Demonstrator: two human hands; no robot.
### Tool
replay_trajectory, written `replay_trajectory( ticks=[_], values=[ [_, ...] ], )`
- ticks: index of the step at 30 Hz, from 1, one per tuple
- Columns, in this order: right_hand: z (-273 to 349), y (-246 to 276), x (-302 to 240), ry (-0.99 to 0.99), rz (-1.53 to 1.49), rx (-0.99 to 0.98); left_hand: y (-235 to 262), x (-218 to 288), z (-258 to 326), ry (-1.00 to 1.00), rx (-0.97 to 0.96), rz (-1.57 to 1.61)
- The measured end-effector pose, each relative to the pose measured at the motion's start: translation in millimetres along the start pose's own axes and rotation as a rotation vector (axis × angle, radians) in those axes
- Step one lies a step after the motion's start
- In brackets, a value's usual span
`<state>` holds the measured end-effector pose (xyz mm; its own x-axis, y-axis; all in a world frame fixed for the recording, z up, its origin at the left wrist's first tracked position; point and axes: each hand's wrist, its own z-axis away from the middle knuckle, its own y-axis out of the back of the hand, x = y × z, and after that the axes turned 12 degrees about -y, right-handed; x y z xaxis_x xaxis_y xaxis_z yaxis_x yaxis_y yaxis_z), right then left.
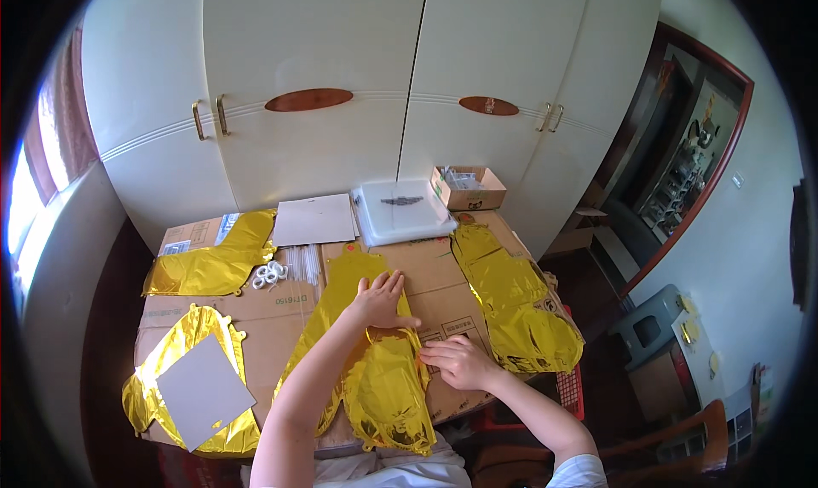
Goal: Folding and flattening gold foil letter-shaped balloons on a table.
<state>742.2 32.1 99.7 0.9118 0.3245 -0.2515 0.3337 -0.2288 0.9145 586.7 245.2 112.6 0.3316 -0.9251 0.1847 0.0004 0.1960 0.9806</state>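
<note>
A flat gold foil balloon (385,394) lies folded across the middle of the cardboard-covered table, its near end hanging toward me. My left hand (381,302) lies on its upper part, palm down with the fingers spread. At the balloon's right edge is my right hand (457,362), its fingers drawn together against the foil; their tips are partly hidden. To the right rests another flat gold foil balloon (515,305). On the left, a grey cardboard sheet (204,390) sits on top of a third foil balloon (149,394).
More gold foil (209,262) lies at the far left. White tape rolls (269,274) and clear thin sticks (301,265) are beside it. Along the back stand a grey board (315,219), a translucent plastic pack (405,215) and a small open carton (469,188), before a white cabinet (315,36).
</note>
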Motion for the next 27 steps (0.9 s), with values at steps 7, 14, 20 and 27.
replay_trajectory(
  ticks=[7, 14, 20, 27],
  values=[
    [0.0, -4.3, 0.9, -0.083, -0.123, 0.068, 18.2, -25.3, 51.4, 0.035, 0.359, 0.18],
    [-35.3, 1.5, -48.8, -0.008, -0.171, 0.161, 0.2, -3.3, 184.0, 0.1, 0.264, -0.081],
    [-75.2, -28.6, -111.6, 0.105, -0.014, -0.112, -13.6, 54.8, 258.9, 0.155, 0.241, -0.067],
    [-75.1, -50.1, -112.6, 0.116, 0.047, -0.221, -30.5, 68.5, 277.1, 0.102, 0.291, -0.066]
  ],
)
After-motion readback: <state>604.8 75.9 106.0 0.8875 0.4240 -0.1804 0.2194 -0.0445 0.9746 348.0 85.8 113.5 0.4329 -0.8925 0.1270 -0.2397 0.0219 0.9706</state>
